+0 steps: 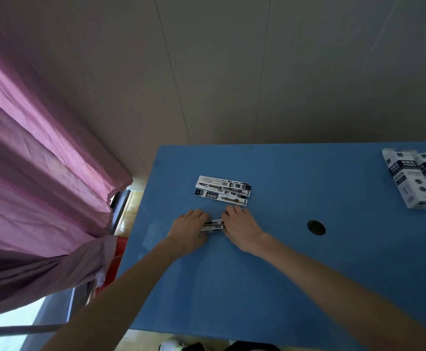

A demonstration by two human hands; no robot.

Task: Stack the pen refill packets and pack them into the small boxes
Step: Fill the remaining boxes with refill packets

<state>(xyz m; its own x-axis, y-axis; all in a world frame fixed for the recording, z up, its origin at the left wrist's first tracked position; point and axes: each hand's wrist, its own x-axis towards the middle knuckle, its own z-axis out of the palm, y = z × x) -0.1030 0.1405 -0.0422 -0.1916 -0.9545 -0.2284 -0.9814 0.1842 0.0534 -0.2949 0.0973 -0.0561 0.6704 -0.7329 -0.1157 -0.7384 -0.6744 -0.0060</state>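
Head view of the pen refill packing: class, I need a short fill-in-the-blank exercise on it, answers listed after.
1. The left hand and right hand hold a stack of packets ____ them.
2. The table is coloured ____.
3. The small boxes lie at the table's far ____ corner.

Missing words: between; blue; right

Two bare arms reach over a blue table [283, 274]. The left hand [188, 230] and the right hand [242, 229] sit close together, each holding one end of a small stack of pen refill packets [213, 225] that rests on the table. Just past the hands lie a few more loose packets [223, 190], side by side. Far off at the right edge stand some small white and dark boxes [417, 179]. A pink curtain [37, 173] hangs on the left
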